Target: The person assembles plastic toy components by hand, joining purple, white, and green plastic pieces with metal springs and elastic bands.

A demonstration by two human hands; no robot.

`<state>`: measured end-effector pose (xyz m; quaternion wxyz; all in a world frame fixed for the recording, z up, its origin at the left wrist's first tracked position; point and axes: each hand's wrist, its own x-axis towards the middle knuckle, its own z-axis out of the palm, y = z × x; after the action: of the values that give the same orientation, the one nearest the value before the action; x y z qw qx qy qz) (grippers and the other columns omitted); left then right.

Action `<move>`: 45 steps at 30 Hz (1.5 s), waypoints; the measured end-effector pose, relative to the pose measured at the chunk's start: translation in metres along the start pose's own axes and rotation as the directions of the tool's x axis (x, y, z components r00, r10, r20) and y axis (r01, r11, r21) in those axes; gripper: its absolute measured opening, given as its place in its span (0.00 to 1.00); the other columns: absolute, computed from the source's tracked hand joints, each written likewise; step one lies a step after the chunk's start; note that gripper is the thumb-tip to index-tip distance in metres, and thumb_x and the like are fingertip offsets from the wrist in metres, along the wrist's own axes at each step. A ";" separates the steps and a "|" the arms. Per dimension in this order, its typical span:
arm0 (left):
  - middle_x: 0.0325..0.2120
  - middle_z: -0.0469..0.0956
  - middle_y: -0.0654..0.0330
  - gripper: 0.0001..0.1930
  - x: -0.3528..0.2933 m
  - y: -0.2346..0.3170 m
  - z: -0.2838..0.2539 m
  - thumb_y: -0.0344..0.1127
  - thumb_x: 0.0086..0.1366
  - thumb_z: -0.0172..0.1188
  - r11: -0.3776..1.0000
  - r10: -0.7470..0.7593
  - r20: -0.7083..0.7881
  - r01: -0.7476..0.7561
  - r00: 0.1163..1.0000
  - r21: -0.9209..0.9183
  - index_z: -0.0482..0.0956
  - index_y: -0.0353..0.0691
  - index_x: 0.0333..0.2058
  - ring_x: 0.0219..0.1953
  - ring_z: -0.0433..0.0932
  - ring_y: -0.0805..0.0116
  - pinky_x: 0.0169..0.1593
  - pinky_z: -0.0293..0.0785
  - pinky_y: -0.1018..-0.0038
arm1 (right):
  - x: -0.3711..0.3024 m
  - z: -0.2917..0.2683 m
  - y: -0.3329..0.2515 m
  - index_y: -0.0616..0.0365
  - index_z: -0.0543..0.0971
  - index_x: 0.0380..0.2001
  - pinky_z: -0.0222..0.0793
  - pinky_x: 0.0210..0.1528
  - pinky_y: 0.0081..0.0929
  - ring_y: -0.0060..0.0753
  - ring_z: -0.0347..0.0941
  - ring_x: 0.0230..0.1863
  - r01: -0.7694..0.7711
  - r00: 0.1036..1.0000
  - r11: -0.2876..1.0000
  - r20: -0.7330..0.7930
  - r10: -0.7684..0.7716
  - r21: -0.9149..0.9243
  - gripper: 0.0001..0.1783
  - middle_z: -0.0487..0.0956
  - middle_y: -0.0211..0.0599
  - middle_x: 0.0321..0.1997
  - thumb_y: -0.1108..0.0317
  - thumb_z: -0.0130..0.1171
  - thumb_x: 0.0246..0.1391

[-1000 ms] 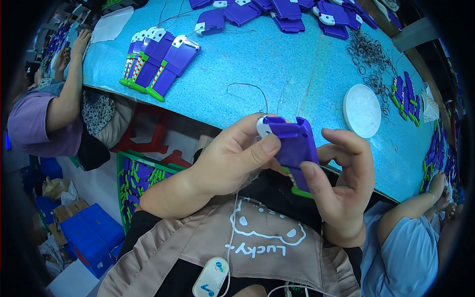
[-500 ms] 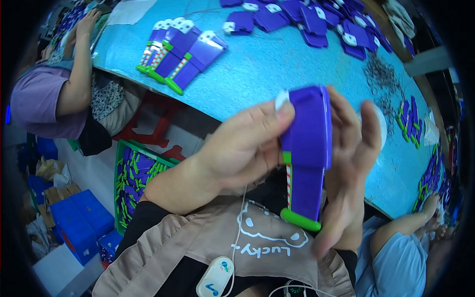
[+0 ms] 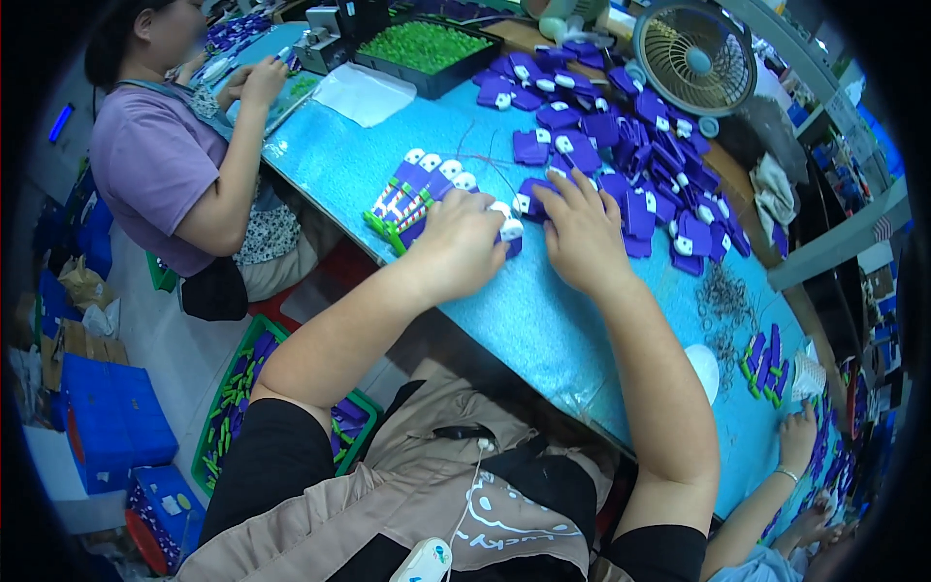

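My left hand [image 3: 454, 247] rests over a purple plastic piece with a white end [image 3: 508, 229]. Its fingers curve round the piece, which lies at the right end of a fanned row of similar pieces with green ends and striped edges [image 3: 396, 204]. Most of the held piece is hidden under the hand. My right hand [image 3: 586, 233] reaches forward, fingers spread, to the near edge of a pile of purple parts with white tabs [image 3: 635, 145]. Its fingertips are at a purple part [image 3: 530, 199]; no grip on it can be made out.
A black tray of small green parts [image 3: 422, 48], a white sheet [image 3: 365, 94] and a fan [image 3: 694, 58] stand farther back. Dark rings [image 3: 725, 301] lie to the right. A green crate of parts [image 3: 206, 441] is below left. Co-workers sit on both sides.
Both hands have moved forward from in front of my chest to the table. The purple piece has gone down beside the row, and my right hand has left it for the pile.
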<state>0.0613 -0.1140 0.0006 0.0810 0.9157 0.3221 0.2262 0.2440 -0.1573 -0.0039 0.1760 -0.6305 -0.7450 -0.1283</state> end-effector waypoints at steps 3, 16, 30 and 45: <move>0.45 0.68 0.52 0.15 0.003 -0.018 -0.012 0.36 0.50 0.60 0.995 0.074 -0.039 -0.071 0.996 0.075 0.73 0.34 0.35 0.47 0.65 0.51 0.48 0.62 0.59 | -0.017 -0.014 -0.010 0.59 0.71 0.45 0.48 0.59 0.49 0.44 0.56 0.60 0.023 0.999 0.997 0.036 -0.021 -0.075 0.23 0.70 0.40 0.49 0.62 0.58 0.44; 0.62 0.45 0.46 0.44 0.032 -0.136 -0.032 0.67 0.43 0.59 0.927 -0.374 0.184 0.360 0.909 0.105 0.56 0.63 0.59 0.63 0.45 0.45 0.58 0.44 0.44 | -0.151 -0.086 -0.036 0.61 0.73 0.34 0.63 0.24 0.24 0.34 0.70 0.27 -0.286 0.946 0.761 0.046 0.320 0.582 0.12 0.73 0.41 0.31 0.69 0.58 0.46; 0.40 0.73 0.55 0.17 -0.067 0.096 0.012 0.28 0.64 0.47 -0.120 0.095 0.460 0.469 0.883 -0.875 0.62 0.29 0.51 0.42 0.73 0.74 0.47 0.69 0.79 | -0.177 -0.095 -0.064 0.62 0.69 0.37 0.65 0.25 0.15 0.20 0.72 0.25 -0.453 0.742 -0.393 0.582 0.332 0.801 0.13 0.74 0.34 0.29 0.62 0.49 0.58; 0.53 0.58 0.53 0.33 -0.046 0.123 0.038 0.24 0.57 0.41 -0.303 0.055 0.477 0.470 0.877 -0.829 0.41 0.40 0.61 0.51 0.66 0.64 0.52 0.63 0.70 | -0.143 -0.090 -0.049 0.62 0.71 0.30 0.67 0.33 0.27 0.39 0.71 0.34 -0.405 0.825 0.681 -0.076 0.559 0.610 0.15 0.71 0.46 0.37 0.67 0.64 0.42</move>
<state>0.1153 -0.2391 -0.0140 0.8609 0.4336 0.1590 0.2136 0.2249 -0.3311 0.0187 0.4781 -0.7011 -0.5242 0.0708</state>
